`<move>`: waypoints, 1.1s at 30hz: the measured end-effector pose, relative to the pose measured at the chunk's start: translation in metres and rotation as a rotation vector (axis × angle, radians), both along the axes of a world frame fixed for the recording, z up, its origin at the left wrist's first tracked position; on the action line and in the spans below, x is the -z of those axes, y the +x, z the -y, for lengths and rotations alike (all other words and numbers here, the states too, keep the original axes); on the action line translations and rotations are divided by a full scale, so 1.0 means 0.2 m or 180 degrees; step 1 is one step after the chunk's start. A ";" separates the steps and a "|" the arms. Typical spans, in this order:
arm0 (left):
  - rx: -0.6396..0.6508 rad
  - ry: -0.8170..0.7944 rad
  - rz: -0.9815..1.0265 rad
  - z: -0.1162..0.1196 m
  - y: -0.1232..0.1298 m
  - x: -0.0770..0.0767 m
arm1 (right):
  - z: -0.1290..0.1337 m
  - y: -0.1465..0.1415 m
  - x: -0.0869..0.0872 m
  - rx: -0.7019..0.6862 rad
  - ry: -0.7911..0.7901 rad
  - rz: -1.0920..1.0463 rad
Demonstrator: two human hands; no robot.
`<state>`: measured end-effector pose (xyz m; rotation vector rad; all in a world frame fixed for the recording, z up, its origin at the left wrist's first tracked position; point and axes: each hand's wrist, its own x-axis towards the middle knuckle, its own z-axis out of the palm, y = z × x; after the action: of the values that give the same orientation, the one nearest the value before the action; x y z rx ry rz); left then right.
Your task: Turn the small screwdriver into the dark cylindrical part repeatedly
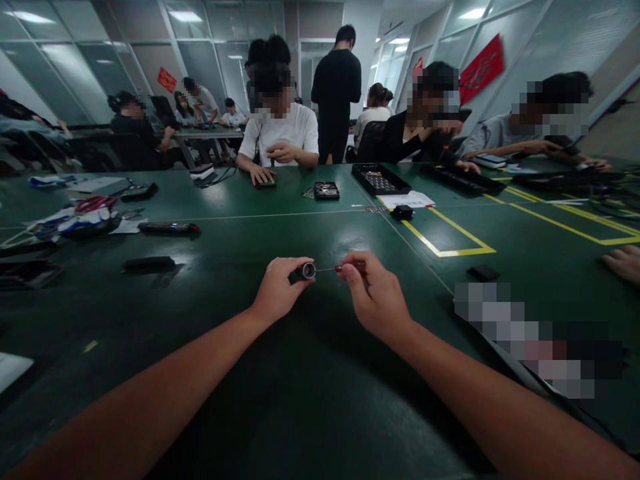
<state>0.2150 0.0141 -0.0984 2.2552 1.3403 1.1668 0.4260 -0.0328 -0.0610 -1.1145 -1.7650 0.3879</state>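
Note:
My left hand [281,285] grips a small dark cylindrical part [308,271] between thumb and fingers, its round ringed end facing me. What the part belongs to I cannot make out. In my right hand [374,287] is a screwdriver [341,268] with a reddish-brown handle, mostly covered by the fingers. Its thin metal shaft points left and reaches the side of the dark part; whether the tip touches it is too small to tell. Both hands are held above the green table [300,400].
A dark pen-like tool [169,228] and a black bar-shaped piece [150,264] lie to the left. A black block [402,212] sits ahead near yellow tape, with a black tray [381,180] beyond. Co-workers sit across the table; another person's hand [625,263] rests at the right edge.

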 end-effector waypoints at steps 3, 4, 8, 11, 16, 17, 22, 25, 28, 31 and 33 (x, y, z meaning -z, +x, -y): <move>-0.0038 -0.0049 0.0040 0.00 0.00 0.00 | -0.01 0.00 0.01 0.0063 0.0024 -0.0275; -0.0040 -0.0054 0.0043 0.00 0.00 0.00 | -0.02 0.00 0.01 0.0062 0.0019 -0.0322; -0.0004 -0.0043 -0.0015 0.01 0.00 -0.01 | -0.02 0.00 0.02 -0.0018 -0.0046 -0.0335; 0.0006 -0.0050 -0.0044 0.01 0.01 -0.01 | -0.02 0.00 0.02 -0.0091 -0.0099 -0.0303; 0.0102 -0.0041 -0.0071 0.02 0.01 -0.02 | -0.01 0.00 0.01 -0.0168 -0.0264 -0.0454; 0.0120 -0.0038 -0.0084 0.02 0.01 -0.02 | -0.01 0.00 0.01 -0.0140 -0.0271 -0.0509; 0.0110 -0.0054 -0.0138 0.02 0.00 -0.03 | -0.01 -0.01 0.02 -0.0085 -0.0326 -0.0901; 0.0158 -0.0028 -0.0160 0.02 0.00 -0.03 | -0.04 -0.01 0.04 -0.0064 -0.0408 -0.1106; 0.0256 0.0060 -0.0152 0.01 0.00 -0.03 | -0.09 -0.02 0.07 0.0030 -0.0765 -0.1852; 0.0198 0.0099 -0.0088 0.00 0.00 -0.03 | -0.14 -0.01 0.09 -0.0107 -0.1587 -0.2966; 0.0143 0.0027 -0.0107 -0.01 0.00 -0.03 | -0.16 0.00 0.10 -0.0057 -0.1621 -0.3193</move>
<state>0.2141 0.0167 -0.0930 2.3084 1.2921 1.1266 0.4251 -0.0003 -0.0803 -0.9635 -0.7912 1.2112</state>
